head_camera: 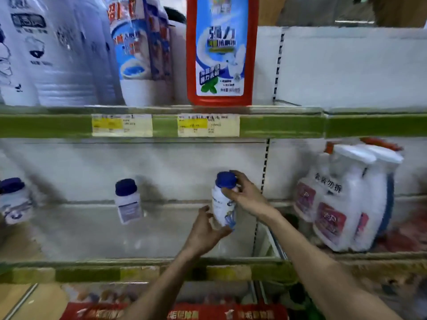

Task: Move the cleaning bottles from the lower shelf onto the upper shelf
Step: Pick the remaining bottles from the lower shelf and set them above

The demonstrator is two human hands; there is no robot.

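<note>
head view: one small bottle in hand, two more waiting below

head view, left to right. on the upper shelf [277, 125] the left end is packed with tall white bottles [57, 54], then a blue-and-white refill pack [136, 54], then a red bottle [221, 49] standing at the front edge. right of the red bottle the upper shelf shows bare white backing, so that looks like the free room for what comes up.

on the lower shelf [143, 273], a blue-capped bottle at the far left [13, 199] is partly cut off by the frame edge. well apart from it, nearer the middle, a second small bottle [128, 202] stands alone with its label facing out. neither is touched.

right of that, the held bottle [223, 204], white with a blue cap, sits between both hands, tilted slightly. the left hand [205, 234] cups its lower part from below with fingers spread fairly wide; the right hand [247, 197] wraps the neck just under the cap. whether its base is off the shelf i cannot tell; the picture is blurred there.

further right, past the upright divider, a bundle of white spray bottles [342, 199] leans on the neighbouring lower bay, also untouched.

my reading: the task is early to midway. none of the small blue-capped bottles shows on the upper shelf. one is in the grip and at least two are left, with the spray bundle perhaps to follow.
</note>
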